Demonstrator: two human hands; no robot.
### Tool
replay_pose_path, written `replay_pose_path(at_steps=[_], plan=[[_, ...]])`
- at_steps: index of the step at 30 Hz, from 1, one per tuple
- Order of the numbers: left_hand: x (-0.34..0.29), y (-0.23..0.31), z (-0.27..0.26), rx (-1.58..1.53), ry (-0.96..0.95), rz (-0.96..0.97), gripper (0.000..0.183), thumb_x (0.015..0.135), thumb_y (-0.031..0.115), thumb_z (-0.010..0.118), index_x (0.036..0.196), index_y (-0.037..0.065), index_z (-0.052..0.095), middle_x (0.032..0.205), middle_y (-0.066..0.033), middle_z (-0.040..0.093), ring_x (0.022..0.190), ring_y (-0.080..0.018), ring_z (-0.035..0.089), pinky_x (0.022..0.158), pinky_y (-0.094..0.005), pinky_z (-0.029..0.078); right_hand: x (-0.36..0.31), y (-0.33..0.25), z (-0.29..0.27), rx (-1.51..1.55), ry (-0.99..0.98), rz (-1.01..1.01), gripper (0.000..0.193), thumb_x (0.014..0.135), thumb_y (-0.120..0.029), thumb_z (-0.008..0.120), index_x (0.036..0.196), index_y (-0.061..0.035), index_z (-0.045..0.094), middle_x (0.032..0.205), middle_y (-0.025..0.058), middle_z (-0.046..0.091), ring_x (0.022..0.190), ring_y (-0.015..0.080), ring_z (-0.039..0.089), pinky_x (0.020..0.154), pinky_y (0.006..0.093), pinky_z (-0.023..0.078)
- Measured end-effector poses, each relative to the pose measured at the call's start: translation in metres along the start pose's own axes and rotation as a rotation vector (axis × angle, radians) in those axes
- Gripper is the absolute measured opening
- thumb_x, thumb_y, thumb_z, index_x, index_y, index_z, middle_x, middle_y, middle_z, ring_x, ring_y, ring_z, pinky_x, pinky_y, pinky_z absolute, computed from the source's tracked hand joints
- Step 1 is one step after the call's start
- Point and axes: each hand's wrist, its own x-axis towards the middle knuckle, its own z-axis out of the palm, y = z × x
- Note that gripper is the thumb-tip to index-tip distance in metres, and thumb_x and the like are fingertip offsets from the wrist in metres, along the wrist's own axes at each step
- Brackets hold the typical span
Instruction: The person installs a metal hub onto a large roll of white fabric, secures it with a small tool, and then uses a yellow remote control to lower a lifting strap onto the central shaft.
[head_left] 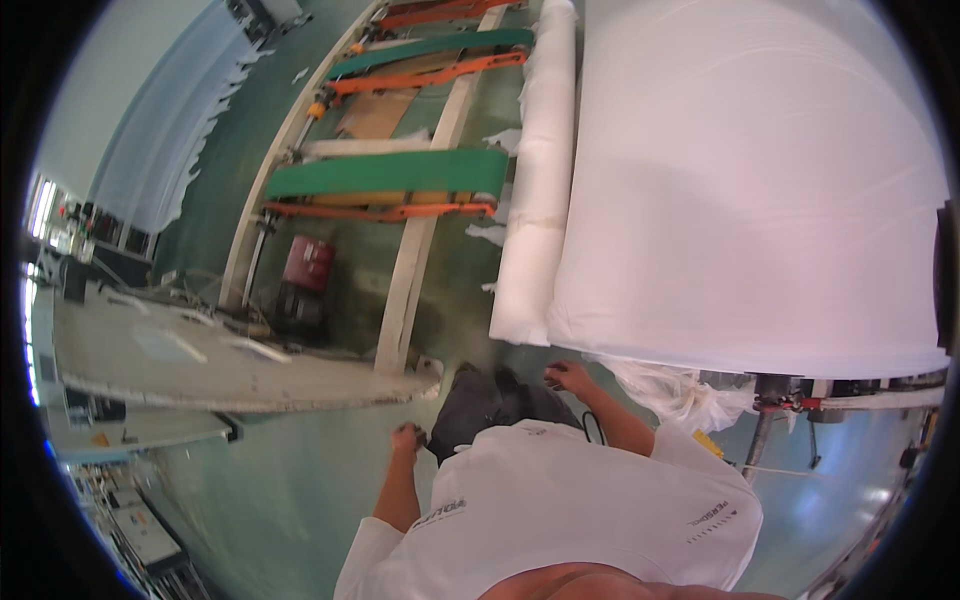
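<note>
Fingers (560, 377) curled, smooth white fabric sheet (750, 190)

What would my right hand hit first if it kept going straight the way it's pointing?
Probably the rolled white fabric at the edge of the white sheet, just ahead of the right hand; depth is unclear, so it might pass beneath.

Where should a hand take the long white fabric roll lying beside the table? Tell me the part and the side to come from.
Probably the near end of the long white fabric roll, by the person's feet. It lies lengthwise against the wide white sheet-covered table, so that side is blocked. Come from the open floor side on the left, both hands cupped under the end; it looks too thick for one hand. Right hand is nearest.
</note>
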Motion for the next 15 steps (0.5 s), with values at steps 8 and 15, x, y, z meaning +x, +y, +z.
replay_pose_path(at_steps=[8, 15], plan=[[0.109, 0.136, 0.031, 0.179, -0.121, -0.044, 0.030, 0.089, 0.019, 0.054, 0.112, 0.002, 0.054, 0.099, -0.0151, 0.059, 0.087, -0.0307, 0.061, 0.071, -0.0463, 0.054, 0.032, -0.036, 0.020, -0.089, 0.358, -0.114, 0.034, 0.085, -0.025, 0.065, 0.106, 0.0011, 0.064, 0.084, 0.0086, 0.069, 0.072, 0.0158, 0.067, 0.063, 0.0299, 0.053], [0.159, 0.294, 0.141, 0.458, -0.366, -0.124, 0.025, 0.092, 0.013, 0.047, 0.113, 0.000, 0.051, 0.104, -0.0130, 0.057, 0.086, -0.0297, 0.058, 0.070, -0.0463, 0.050, -0.064, 0.064, 0.068, 0.308, 0.832, 0.182, 0.031, 0.081, -0.026, 0.065, 0.098, 0.0001, 0.067, 0.081, 0.0090, 0.070, 0.066, 0.0145, 0.066, 0.058, 0.0299, 0.052]])
